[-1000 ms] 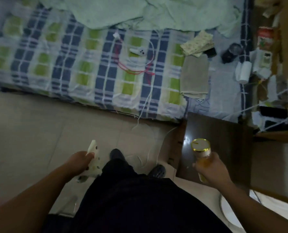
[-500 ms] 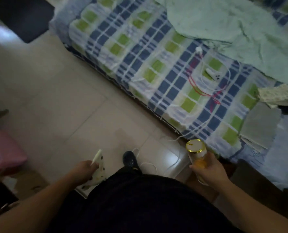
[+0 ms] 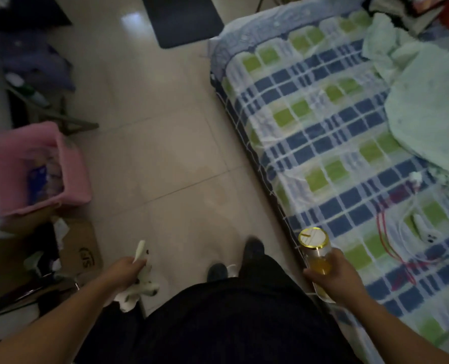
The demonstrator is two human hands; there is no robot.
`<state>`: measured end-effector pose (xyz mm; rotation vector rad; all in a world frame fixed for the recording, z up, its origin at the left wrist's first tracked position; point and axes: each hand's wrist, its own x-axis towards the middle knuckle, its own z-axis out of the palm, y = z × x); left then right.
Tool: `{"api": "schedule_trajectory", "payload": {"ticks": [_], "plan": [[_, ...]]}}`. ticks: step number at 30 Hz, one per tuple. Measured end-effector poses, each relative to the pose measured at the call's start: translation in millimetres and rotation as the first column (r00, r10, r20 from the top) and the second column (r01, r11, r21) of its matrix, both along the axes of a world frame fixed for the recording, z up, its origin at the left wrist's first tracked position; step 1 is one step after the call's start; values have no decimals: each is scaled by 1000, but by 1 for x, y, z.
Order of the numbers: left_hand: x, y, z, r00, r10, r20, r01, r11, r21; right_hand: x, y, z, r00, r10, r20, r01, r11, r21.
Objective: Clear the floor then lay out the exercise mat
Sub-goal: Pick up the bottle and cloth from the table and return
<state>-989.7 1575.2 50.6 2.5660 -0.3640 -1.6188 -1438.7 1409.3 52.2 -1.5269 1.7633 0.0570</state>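
My left hand (image 3: 125,271) grips a white spotted cloth item (image 3: 142,283) that hangs below my fist, low at the left. My right hand (image 3: 331,278) holds a clear bottle (image 3: 316,254) with a gold-rimmed lid and orange liquid, upright beside the bed's edge. The beige tiled floor (image 3: 165,153) stretches ahead between the clutter on the left and the bed. A dark flat mat (image 3: 181,19) lies on the floor at the far end.
A bed (image 3: 323,132) with a blue-green checked sheet fills the right side, with cables and a pale green blanket (image 3: 428,101) on it. A pink basket (image 3: 39,166), cardboard (image 3: 81,253) and dark clutter line the left wall.
The view has swung left, from facing the bed and a dark side table to looking along the floor. Both hands keep their hold on the cloth item and the bottle.
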Motion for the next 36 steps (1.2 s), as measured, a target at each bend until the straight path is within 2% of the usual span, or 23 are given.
{"api": "schedule_trajectory", "payload": {"ticks": [4,8,10,14,18,22,24,28,31,36], "plan": [[2,-57,4,984,164,-67,-167,985,-45,10,-61,-15,994,105,-35,-103,994,46],[7,-134,5,981,193,27,-187,971,-152,19,-134,-28,987,154,-45,-149,985,91],[11,-166,11,970,241,32,-233,960,-158,26,-172,-28,986,166,-23,-163,980,119],[25,-212,21,969,231,87,-217,965,-149,58,-251,-25,970,241,-41,-231,959,162],[39,-227,28,966,237,107,-223,967,-123,112,-326,-18,923,383,-51,-372,916,151],[57,-218,23,934,351,67,-347,936,-61,185,-385,-8,899,438,-13,-435,897,80],[71,-216,18,915,400,47,-399,917,-33,223,-410,-7,893,451,-10,-448,889,95],[116,-225,4,897,442,23,-443,896,37,293,-447,-10,890,456,-18,-452,887,96],[173,-245,2,928,373,-6,-371,925,82,338,-466,-11,900,435,-37,-430,898,92],[282,-321,14,949,314,2,-314,949,-15,399,-488,-10,911,405,-76,-397,912,99]]}}
